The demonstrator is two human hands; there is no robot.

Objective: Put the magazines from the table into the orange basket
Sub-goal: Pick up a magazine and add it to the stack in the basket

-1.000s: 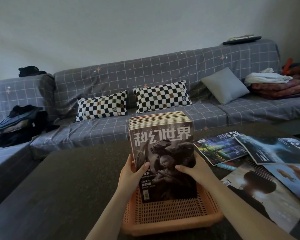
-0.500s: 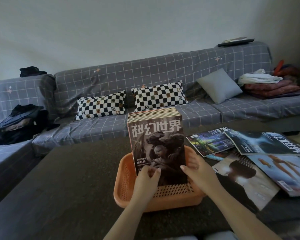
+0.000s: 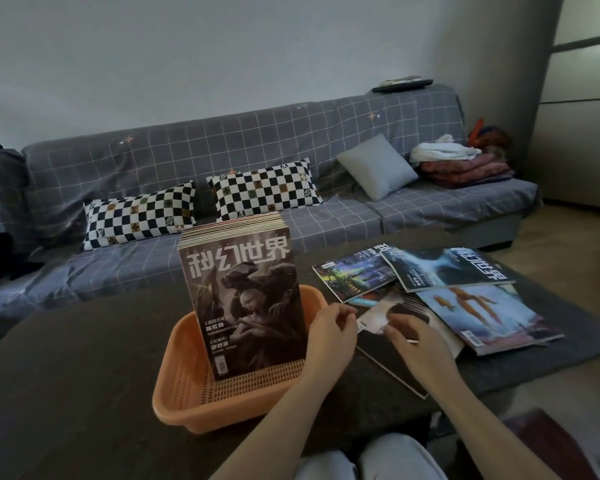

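An orange basket (image 3: 184, 393) sits on the dark table (image 3: 66, 375). A thick stack of magazines (image 3: 246, 299) stands upright in it, dark cover facing me. Several loose magazines lie to the right: a green-covered one (image 3: 354, 275), a blue one (image 3: 444, 268), one with orange figures (image 3: 489, 313), and a dark one (image 3: 392, 348) nearest me. My left hand (image 3: 329, 334) hovers by the basket's right rim, fingers loosely curled, holding nothing. My right hand (image 3: 420, 344) rests over the dark magazine, fingers apart at its edge.
A grey checked sofa (image 3: 257, 150) runs behind the table with two checkered pillows (image 3: 264, 188), a grey cushion (image 3: 378, 168) and folded blankets (image 3: 465, 164). My knees (image 3: 378, 459) show at the table's near edge. Floor lies to the right.
Both hands let go of the upright stack and moved right toward the loose magazines. The view swung right; the stack stays standing in the basket.
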